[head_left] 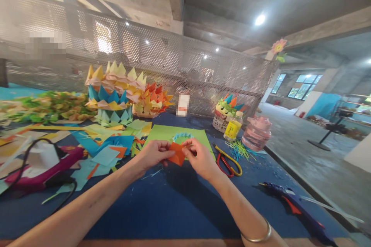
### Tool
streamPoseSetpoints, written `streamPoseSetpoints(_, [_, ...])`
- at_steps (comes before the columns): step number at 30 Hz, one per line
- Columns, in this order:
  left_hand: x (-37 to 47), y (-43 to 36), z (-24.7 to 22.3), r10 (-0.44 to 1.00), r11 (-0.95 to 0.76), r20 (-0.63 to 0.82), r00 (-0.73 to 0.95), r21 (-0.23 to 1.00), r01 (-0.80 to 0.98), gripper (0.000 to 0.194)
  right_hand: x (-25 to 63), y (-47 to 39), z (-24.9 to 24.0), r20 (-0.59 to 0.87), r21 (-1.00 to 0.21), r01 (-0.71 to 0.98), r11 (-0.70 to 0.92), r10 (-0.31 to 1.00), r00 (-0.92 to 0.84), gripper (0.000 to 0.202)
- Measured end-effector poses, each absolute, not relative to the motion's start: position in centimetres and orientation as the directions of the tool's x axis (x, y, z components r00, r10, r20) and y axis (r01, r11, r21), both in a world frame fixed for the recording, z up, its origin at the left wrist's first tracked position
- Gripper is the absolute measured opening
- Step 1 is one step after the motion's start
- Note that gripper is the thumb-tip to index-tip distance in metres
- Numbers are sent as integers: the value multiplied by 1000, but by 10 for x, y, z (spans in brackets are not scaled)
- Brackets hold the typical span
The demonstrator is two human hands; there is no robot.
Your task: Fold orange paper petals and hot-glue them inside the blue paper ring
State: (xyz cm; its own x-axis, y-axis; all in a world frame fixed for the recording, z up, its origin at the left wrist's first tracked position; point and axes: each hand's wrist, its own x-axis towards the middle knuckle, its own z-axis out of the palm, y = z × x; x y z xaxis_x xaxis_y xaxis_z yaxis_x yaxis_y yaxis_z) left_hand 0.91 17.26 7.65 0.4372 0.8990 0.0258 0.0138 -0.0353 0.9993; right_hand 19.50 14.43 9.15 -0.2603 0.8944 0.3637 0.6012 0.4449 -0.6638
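Bright orange paper [177, 155], straight-edged, with one corner pointing down

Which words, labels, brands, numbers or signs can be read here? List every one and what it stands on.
None can be read.
Yellow label on the clear bottle: print too small and blurred.
Pale marking on the hot glue gun: too blurred.
White-and-red object near the perforated screen: pixelated out.
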Motion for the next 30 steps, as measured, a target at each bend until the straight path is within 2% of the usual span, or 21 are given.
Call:
streamPoseSetpoints(5, [6, 171, 81, 925, 137, -67, 375, 977, -163, 21, 192, 140, 94, 479, -668, 510, 543, 837, -265, 30])
streamPoseSetpoints(10, [6, 167, 85, 898, 209, -112, 426, 960, -188, 19, 186, 137, 93, 502, -681, 503, 532, 839, -209, 15])
streamPoseSetpoints(12, [7, 165, 86, 881, 211, -99, 462, 957, -197, 21, 186, 138, 92, 492, -716, 489, 498, 857, -152, 15])
streamPoseSetpoints(17, [11, 161, 90, 872, 75, 69, 485, 959, -272, 29, 186, 141, 93, 454, -819, 371, 437, 890, -45, 26])
streamPoseSetpoints(22, [17, 159, 89, 909, -102, 184, 374, 968, -228, 42, 184, 142, 94, 421, -875, 260, 408, 907, -6, 28])
streamPoseSetpoints(26, [18, 160, 89, 924, -181, 210, 321, 976, -117, 28, 181, 140, 94, 403, -893, 217, 394, 915, -1, 28])
streamPoseSetpoints(30, [18, 159, 90, 934, -183, 199, 297, 980, -81, 25, 179, 140, 92, 393, -903, 191, 385, 920, 5, 27])
